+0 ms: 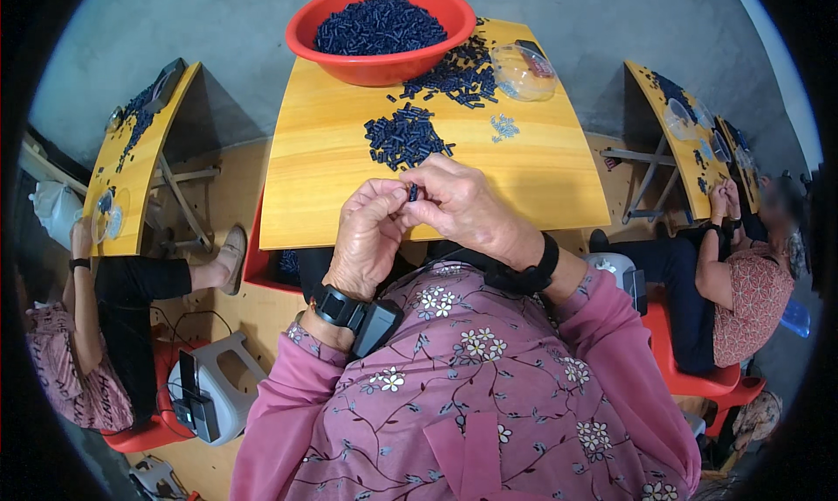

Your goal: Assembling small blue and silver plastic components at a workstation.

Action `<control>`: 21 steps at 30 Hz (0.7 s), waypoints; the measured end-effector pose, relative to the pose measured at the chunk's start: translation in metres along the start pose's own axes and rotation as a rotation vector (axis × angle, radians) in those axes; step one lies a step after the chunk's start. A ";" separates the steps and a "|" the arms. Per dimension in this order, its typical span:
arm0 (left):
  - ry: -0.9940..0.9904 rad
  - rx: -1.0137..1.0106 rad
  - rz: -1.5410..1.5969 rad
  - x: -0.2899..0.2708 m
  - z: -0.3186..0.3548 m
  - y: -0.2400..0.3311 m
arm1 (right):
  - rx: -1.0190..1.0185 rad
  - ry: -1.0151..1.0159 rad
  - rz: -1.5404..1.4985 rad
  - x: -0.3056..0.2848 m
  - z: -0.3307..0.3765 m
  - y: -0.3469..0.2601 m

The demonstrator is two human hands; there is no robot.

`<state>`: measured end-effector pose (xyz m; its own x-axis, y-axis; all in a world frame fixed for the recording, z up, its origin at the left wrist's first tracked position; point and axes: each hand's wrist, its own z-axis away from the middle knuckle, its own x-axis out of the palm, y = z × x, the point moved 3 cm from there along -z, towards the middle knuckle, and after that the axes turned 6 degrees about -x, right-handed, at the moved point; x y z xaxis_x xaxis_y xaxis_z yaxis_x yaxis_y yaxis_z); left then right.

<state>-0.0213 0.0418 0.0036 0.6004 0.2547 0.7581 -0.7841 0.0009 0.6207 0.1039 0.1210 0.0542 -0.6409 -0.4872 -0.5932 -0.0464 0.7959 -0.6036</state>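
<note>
The left hand (362, 230) and the right hand (467, 206) pinch one small dark-blue tubular piece (413, 192) between their fingers above the yellow desk (532, 182), near a loose pile of similar pieces (404, 139).

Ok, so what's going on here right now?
A person's left hand and right hand meet near the front edge of a yellow table, holding a small dark piece between their fingertips. Just beyond lies a pile of similar pieces, with a few tiny pale parts to the right. Farther back stands a red basin heaped with more dark pieces. Other people sit at tables on both sides.
</note>
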 end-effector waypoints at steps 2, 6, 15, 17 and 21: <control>0.006 -0.044 0.015 0.001 0.000 -0.001 | 0.001 0.013 -0.002 -0.003 0.002 0.001; -0.058 -0.116 -0.053 -0.007 -0.002 -0.005 | -0.014 -0.002 -0.011 -0.005 0.003 0.002; -0.035 -0.009 -0.181 -0.001 0.001 -0.009 | 0.099 -0.025 -0.120 -0.005 0.006 0.014; -0.040 0.000 -0.189 -0.002 0.000 -0.011 | 0.100 -0.029 -0.103 -0.007 0.005 0.014; -0.032 0.007 -0.199 -0.003 -0.001 -0.011 | 0.006 -0.127 0.007 -0.008 0.002 0.018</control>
<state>-0.0146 0.0418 -0.0050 0.7481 0.2196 0.6262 -0.6484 0.0411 0.7602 0.1094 0.1383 0.0473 -0.5386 -0.5238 -0.6599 -0.0372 0.7972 -0.6025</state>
